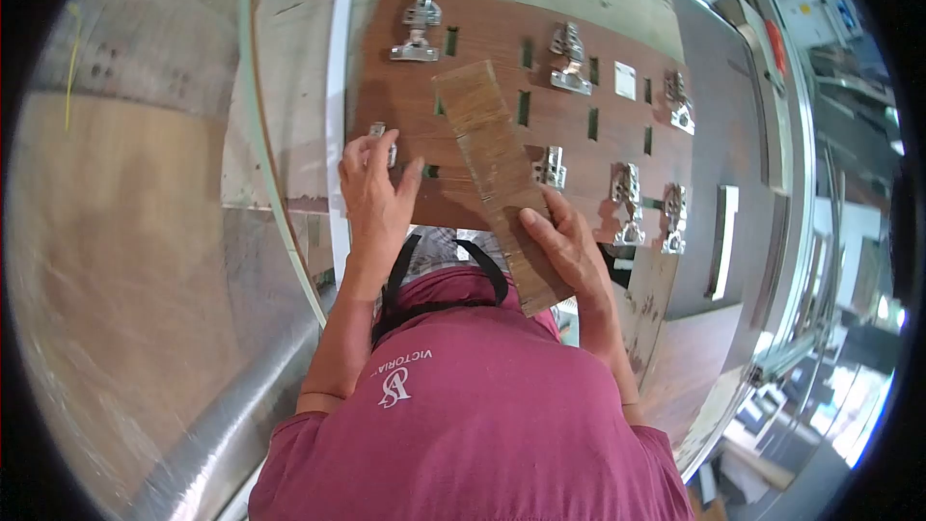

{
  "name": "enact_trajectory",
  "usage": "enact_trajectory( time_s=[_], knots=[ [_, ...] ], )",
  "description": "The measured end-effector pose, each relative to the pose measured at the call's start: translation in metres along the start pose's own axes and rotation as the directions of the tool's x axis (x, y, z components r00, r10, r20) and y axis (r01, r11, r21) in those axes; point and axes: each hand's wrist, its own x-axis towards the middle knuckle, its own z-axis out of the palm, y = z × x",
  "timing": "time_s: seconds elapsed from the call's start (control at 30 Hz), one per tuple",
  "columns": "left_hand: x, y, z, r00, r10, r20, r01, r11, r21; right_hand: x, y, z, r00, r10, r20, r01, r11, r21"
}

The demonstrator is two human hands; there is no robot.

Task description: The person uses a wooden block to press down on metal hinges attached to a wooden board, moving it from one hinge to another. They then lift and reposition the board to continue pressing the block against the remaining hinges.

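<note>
Right hand (pixel 569 246) first: thumb on top, the other fingers mostly hidden under a wood strip (pixel 492 164), so that one's closed on it, gripping the edge toward the near end. Left hand (pixel 374 198) is looser. Thumb's well apart from the fingers, and those are curled over a metal hinge (pixel 377 127); can't tell from here if they're actually pinching it or just resting on it.

The strip sits at a slant over a reddish-brown board (pixel 482 19), far end leaning left, near end poking past the board's edge toward the maroon shirt (pixel 482 405). No idea whether its underside touches the board. There's some bare brown between the left thumb and the strip, and a decent gap from the strip's far end to the top-row hinges. Tighter on the right side, where another hinge (pixel 550 169) is just beside the strip and close to the right fingertips.

The strip itself is plain brown, long and narrow, straight sides, with pale rough-looking marks along its left edge. The board has dark slots cut in rows, a white label (pixel 625 80) and shiny hinges dotted around, seven counting the one at the left hand.

Further out, a white strip (pixel 339 87) runs along the board's left side on the pale counter (pixel 289 116), and off right there's a dark panel with a silver bar (pixel 723 241) on it.
</note>
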Motion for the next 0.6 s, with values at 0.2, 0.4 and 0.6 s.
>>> enact_trajectory(
  time_s=[0.2,0.4,0.6],
  knots=[
    [-0.002,0.059,0.039,0.912,0.226,0.341,-0.135,0.953,-0.272,-0.04,0.026,-0.044,0.959,0.043,-0.279,0.022,0.975,0.223],
    [-0.021,0.087,0.069,0.763,0.337,0.552,-0.14,0.919,-0.368,-0.071,0.05,-0.056,0.931,0.106,-0.348,-0.007,0.962,0.275],
    [-0.022,0.091,0.077,0.773,0.35,0.529,-0.217,0.929,-0.298,-0.073,0.06,-0.051,0.948,0.133,-0.291,-0.062,0.969,0.239]
  ],
)
